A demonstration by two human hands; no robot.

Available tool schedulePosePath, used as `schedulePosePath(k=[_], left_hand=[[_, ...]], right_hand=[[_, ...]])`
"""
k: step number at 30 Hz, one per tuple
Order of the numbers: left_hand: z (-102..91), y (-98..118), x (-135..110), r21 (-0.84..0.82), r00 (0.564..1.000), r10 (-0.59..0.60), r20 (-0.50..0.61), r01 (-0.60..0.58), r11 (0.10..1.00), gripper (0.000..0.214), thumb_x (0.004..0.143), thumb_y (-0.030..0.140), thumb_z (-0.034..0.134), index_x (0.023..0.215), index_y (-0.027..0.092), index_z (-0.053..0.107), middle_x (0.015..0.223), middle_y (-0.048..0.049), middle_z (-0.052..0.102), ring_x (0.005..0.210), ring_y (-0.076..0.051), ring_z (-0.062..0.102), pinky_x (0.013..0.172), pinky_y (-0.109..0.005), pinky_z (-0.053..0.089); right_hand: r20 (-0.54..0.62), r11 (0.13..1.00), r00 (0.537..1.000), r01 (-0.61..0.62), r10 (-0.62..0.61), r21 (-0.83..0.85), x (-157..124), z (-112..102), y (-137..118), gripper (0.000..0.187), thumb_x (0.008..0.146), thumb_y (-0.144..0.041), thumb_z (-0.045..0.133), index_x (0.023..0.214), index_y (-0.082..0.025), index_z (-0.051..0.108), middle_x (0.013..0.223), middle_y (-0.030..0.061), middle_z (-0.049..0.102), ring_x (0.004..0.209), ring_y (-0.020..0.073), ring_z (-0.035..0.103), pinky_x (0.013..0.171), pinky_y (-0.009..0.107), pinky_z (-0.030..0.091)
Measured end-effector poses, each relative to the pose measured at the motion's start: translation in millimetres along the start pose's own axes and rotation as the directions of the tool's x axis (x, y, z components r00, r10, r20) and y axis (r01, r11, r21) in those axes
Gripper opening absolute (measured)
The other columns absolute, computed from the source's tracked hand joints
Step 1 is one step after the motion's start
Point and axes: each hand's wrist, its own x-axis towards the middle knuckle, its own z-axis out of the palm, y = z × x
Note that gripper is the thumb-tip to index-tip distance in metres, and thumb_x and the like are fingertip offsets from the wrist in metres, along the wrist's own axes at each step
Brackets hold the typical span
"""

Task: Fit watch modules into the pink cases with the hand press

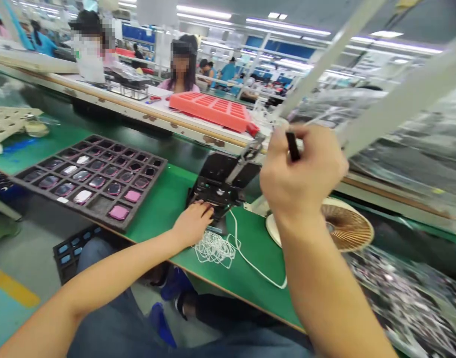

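My left hand [194, 223] lies at the front of a black hand-press fixture [220, 191], its fingers stretched onto the base below the raised plate. Whether anything lies beneath those fingertips is hidden. Raised in front of me on the right, my right hand [302, 166] is closed in a fist around a black stick-like piece [293, 146], whose end pokes out between the fingers. The press's metal lever [246, 159] slants up to a red grip [252, 130], just left of this fist. A loose bundle of white cord [215, 248] sits below the fixture.
A dark compartment tray [101, 211] on the left holds several lens-like pieces, some pink or white. On the right are a round fan [347, 224] and a heap of bagged small parts [403, 293]. A red tray [211, 110] rests on the raised ledge, people beyond it.
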Motion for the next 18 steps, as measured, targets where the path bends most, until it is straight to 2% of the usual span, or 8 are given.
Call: schedulePosePath(k=[2,5,7,10,14,15,16,18], left_hand=[[-4.6,1,2,0.023,1.000,0.028,-0.003,-0.028,0.999,0.044,0.109,0.023,0.053,0.150,0.009,0.058,0.158,-0.0232,0.059,0.158,-0.036,0.045,0.131,-0.058,0.037],[-16.7,3,-4,0.067,0.998,0.051,-0.022,-0.050,0.997,0.048,0.107,0.020,0.052,0.153,0.006,0.055,0.157,-0.0239,0.061,0.155,-0.035,0.050,0.130,-0.055,0.042],[-27.2,7,-18,0.089,0.997,0.053,-0.049,-0.048,0.995,0.045,0.107,0.015,0.048,0.150,0.006,0.057,0.155,-0.0231,0.063,0.152,-0.034,0.054,0.127,-0.053,0.047],[-46.5,17,-57,0.101,0.994,0.052,-0.097,-0.042,0.994,0.043,0.106,0.010,0.045,0.146,0.012,0.062,0.148,-0.0183,0.070,0.146,-0.030,0.061,0.121,-0.051,0.054],[-88.3,31,-110,0.115,0.987,0.045,-0.155,-0.028,0.993,0.040,0.105,0.008,0.046,0.135,0.021,0.069,0.138,-0.0098,0.076,0.136,-0.023,0.068,0.116,-0.043,0.058],[-102.3,30,-118,0.131,0.984,0.003,-0.178,0.021,0.991,0.038,0.105,0.010,0.046,0.130,0.023,0.072,0.134,-0.0084,0.078,0.132,-0.022,0.070,0.114,-0.042,0.058],[-117.7,26,-123,0.156,0.977,-0.058,-0.207,0.092,0.983,0.036,0.105,0.012,0.045,0.124,0.023,0.074,0.129,-0.0075,0.079,0.128,-0.022,0.071,0.113,-0.041,0.058],[-151.4,7,-124,0.223,0.937,-0.211,-0.277,0.277,0.935,0.036,0.106,0.016,0.042,0.115,0.024,0.076,0.122,-0.0073,0.080,0.122,-0.022,0.073,0.111,-0.040,0.057]], right_hand=[[0.104,0.988,0.985,-0.126,0.135,-0.088,40,2,20,0.027,0.109,-0.036,0.053,0.107,-0.016,0.071,0.106,0.0141,0.076,0.103,0.0259,0.070,0.094,0.040,0.051],[0.408,0.973,0.884,-0.222,0.230,-0.067,75,23,41,0.034,0.111,-0.040,0.051,0.104,-0.013,0.071,0.099,0.0142,0.076,0.099,0.0275,0.070,0.095,0.043,0.052],[0.482,0.976,0.853,-0.215,0.201,-0.028,84,37,48,0.026,0.106,-0.036,0.059,0.104,-0.014,0.071,0.099,0.0143,0.075,0.102,0.0307,0.071,0.099,0.046,0.052],[0.478,0.963,0.847,-0.270,0.233,0.009,86,50,54,0.022,0.098,-0.033,0.068,0.108,-0.014,0.072,0.096,0.0137,0.073,0.104,0.0344,0.071,0.099,0.051,0.053],[0.654,0.877,0.683,-0.477,0.326,0.061,82,51,53,0.019,0.096,-0.029,0.062,0.092,-0.014,0.073,0.075,0.0093,0.067,0.080,0.0285,0.068,0.082,0.047,0.058],[0.638,0.882,0.712,-0.458,0.294,0.106,78,48,50,0.017,0.096,-0.025,0.060,0.094,-0.015,0.074,0.079,0.0100,0.070,0.082,0.0266,0.068,0.084,0.045,0.058],[0.569,0.908,0.791,-0.383,0.227,0.171,71,44,46,0.017,0.097,-0.023,0.060,0.099,-0.015,0.074,0.089,0.0113,0.073,0.087,0.0251,0.069,0.088,0.043,0.058],[0.318,0.949,0.947,-0.132,0.035,0.288,49,33,38,0.024,0.100,-0.025,0.061,0.119,-0.016,0.072,0.113,0.0129,0.076,0.102,0.0220,0.070,0.092,0.036,0.057]])
